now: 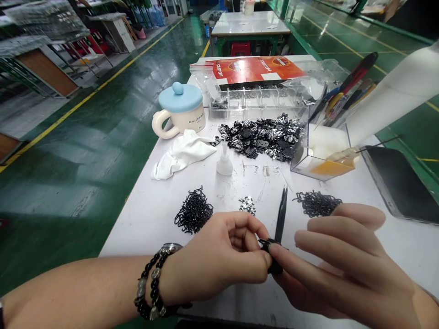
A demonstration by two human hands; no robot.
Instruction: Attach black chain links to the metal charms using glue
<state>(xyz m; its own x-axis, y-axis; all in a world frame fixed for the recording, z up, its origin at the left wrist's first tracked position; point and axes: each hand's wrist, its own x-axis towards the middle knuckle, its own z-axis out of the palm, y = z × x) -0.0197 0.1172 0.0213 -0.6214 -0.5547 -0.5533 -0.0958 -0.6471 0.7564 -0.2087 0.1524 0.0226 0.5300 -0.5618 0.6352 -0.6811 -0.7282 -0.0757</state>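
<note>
Part (pixel 269 258) pinched btwn our left hand (pixel 219 256) & right hand (pixel 343 269), tweezers (pixel 281 214) upright, big heap of black clips (pixel 260 137) left on surface (pixel 137 242).

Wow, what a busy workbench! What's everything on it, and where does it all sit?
mug with lid: one, cream with blue lid, far left
cloth: one, white, beside mug
dropper bottle: one, translucent white, mid-table
stamped metal parts: one large heap, black and silver, centre
bent wire pieces: two heaps, black, left and right of tweezers
compartment tray: one, clear, behind large heap
printed card: one, red-orange, far end
acrylic box: one, clear, right
tweezers: one pair, black, tips up, by hands
small black part: one, black, between hands
bead bracelet: one, black and silver, left wrist
left hand: pinching part
right hand: fingers against part
</note>
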